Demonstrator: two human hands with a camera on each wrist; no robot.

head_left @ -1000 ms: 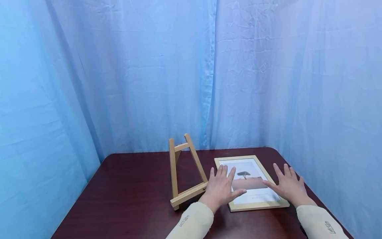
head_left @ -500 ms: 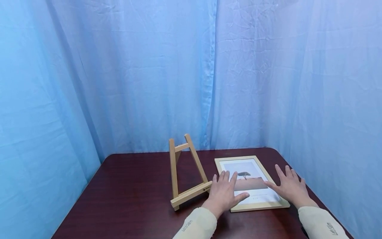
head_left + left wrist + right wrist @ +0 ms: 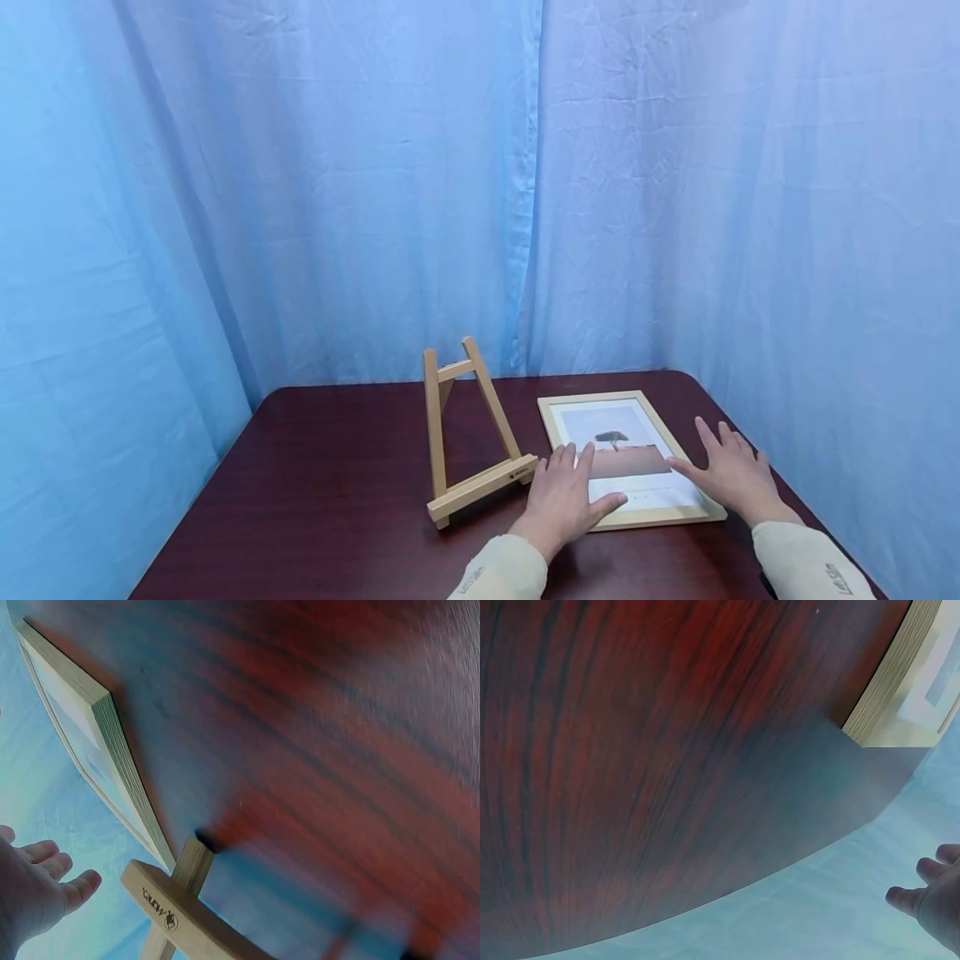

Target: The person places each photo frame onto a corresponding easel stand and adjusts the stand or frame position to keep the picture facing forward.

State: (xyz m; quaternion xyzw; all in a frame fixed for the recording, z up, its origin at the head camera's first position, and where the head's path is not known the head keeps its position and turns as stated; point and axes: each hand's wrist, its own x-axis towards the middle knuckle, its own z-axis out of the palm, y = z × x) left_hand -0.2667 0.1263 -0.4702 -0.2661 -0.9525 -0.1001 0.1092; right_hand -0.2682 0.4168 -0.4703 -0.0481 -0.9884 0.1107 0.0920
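Flat on the table lies a picture frame [image 3: 637,500] with a pale wooden border and a print of a lone tree on pinkish ground. My left hand [image 3: 561,500] is over its near-left corner, fingers spread. Off its right side, my right hand [image 3: 738,479] has its fingers apart, holding nothing. Left of the picture frame stands a small wooden easel [image 3: 483,490], its ledge close to my left hand. The left wrist view shows the easel's ledge [image 3: 191,922] and fingers [image 3: 75,889] apart from the frame. In the right wrist view, fingers [image 3: 907,898] are clear of the frame's corner [image 3: 877,720].
The dark red-brown table [image 3: 322,483] has a rounded far edge. Blue curtains [image 3: 375,192] hang behind it and at both sides. In the right wrist view the table's edge [image 3: 727,889] curves in front of the curtain.
My left hand has drawn back slightly toward the near side and right, uncovering the end of the easel's ledge. The right hand has shifted only a little. Easel and picture frame stay put.
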